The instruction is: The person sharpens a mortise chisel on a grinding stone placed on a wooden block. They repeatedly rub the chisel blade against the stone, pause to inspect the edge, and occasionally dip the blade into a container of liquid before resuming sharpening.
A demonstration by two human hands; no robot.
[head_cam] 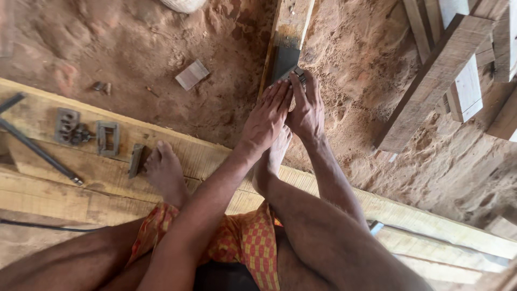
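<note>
On the plank's (48, 178) left end we see metal fittings (86, 134) lying loose. Our left hand (266, 121) lies flat, fingers stretched, beside our right hand (307, 110), whose fingers curl over a dark blade (285, 62) pressed on the wooden beam (291, 21) above sandy ground.

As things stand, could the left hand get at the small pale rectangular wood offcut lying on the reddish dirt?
Probably yes. The left hand rests beside the right hand on the dark metal blade, and only open dirt lies between it and the small pale rectangular wood offcut; it would have to let go first.
</note>
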